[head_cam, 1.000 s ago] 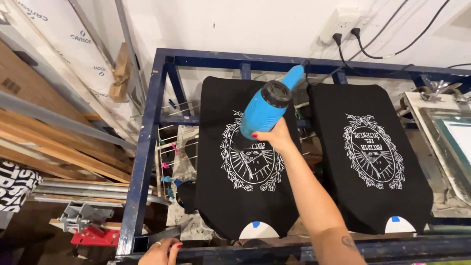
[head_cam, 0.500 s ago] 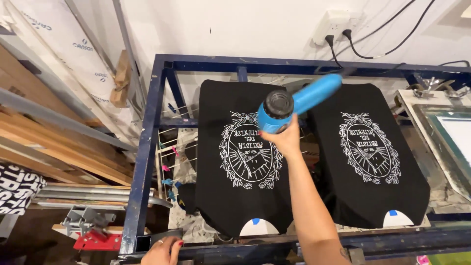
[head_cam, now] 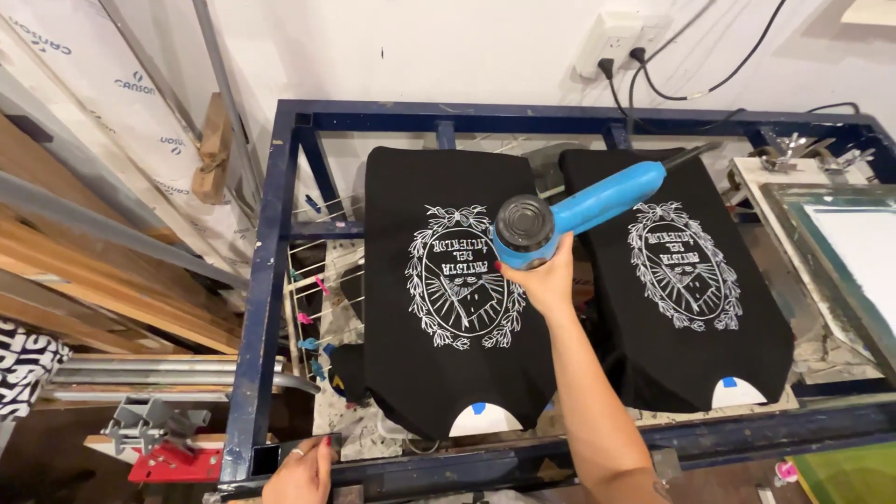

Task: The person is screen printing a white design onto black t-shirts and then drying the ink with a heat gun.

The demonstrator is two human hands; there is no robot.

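My right hand (head_cam: 543, 278) grips a blue heat gun (head_cam: 579, 210) with a dark round end, held over the right edge of the left black shirt (head_cam: 448, 373). That shirt lies on a platen and bears a white oval print (head_cam: 464, 277). A second black shirt (head_cam: 695, 345) with the same white print (head_cam: 684, 264) lies on the platen to the right. The gun's body points up and right across the gap between the shirts. My left hand (head_cam: 301, 474) rests on the front rail of the blue metal frame (head_cam: 266, 308) at the bottom left.
A screen frame (head_cam: 840, 252) sits at the right. Wooden boards (head_cam: 103, 289) and a white roll (head_cam: 112, 84) lean at the left. A wall socket (head_cam: 611, 42) with black cables is above. A red and grey clamp (head_cam: 163, 443) lies at the lower left.
The heat gun has swung from pointing steeply up to lying lower, its rear end now facing the camera. My right hand has shifted slightly down and right over the left shirt.
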